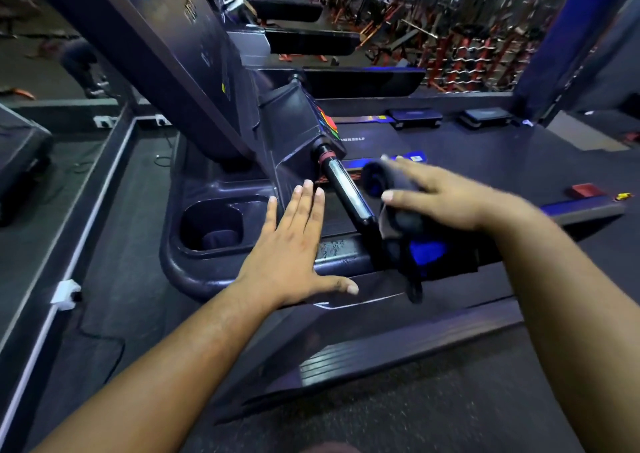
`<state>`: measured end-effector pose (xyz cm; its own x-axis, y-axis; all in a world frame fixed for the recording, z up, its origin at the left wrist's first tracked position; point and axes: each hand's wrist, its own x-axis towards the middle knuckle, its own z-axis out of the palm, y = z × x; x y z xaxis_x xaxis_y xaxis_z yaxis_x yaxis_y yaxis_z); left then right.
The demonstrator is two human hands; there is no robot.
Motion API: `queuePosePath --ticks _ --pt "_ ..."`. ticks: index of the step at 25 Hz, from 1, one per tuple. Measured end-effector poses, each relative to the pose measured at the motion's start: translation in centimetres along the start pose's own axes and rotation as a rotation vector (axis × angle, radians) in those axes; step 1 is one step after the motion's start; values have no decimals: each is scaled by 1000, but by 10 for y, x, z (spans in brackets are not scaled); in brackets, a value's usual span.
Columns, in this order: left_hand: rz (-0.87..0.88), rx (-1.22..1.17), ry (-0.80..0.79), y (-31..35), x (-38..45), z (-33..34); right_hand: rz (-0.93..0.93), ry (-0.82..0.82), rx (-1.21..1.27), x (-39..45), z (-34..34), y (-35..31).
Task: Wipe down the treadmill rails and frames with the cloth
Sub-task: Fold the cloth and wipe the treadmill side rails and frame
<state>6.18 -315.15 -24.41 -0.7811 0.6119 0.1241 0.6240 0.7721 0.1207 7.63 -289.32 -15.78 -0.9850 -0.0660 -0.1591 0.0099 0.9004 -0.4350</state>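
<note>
A dark cloth with a blue patch hangs over the treadmill's front handlebar, a black bar with a shiny sleeve. My right hand grips the bunched top of the cloth just right of that bar. My left hand lies flat with straight fingers on the black console tray, next to the base of the bar. The grey upright frame rises at the left behind the tray.
A cup holder is sunk in the tray left of my left hand. The treadmill belt and side rail lie below. More treadmills stand behind; weight racks fill the far right. A floor channel with white sockets runs at the left.
</note>
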Motion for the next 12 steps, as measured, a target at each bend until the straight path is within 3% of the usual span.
queuePosePath --ticks 1,3,6,9,12 --pt "7 19 7 -2 -4 -1 52 -27 -182 -5 30 -5" --pt "9 70 17 -10 -15 -2 56 166 -412 -13 95 -13" --pt "-24 101 6 -36 -39 -5 20 504 -346 -15 139 -36" --pt "-47 100 -25 -63 -58 -5 19 523 -308 -6 161 -86" --pt "-22 128 -34 -78 -75 -4 -216 331 -335 -17 163 -91"
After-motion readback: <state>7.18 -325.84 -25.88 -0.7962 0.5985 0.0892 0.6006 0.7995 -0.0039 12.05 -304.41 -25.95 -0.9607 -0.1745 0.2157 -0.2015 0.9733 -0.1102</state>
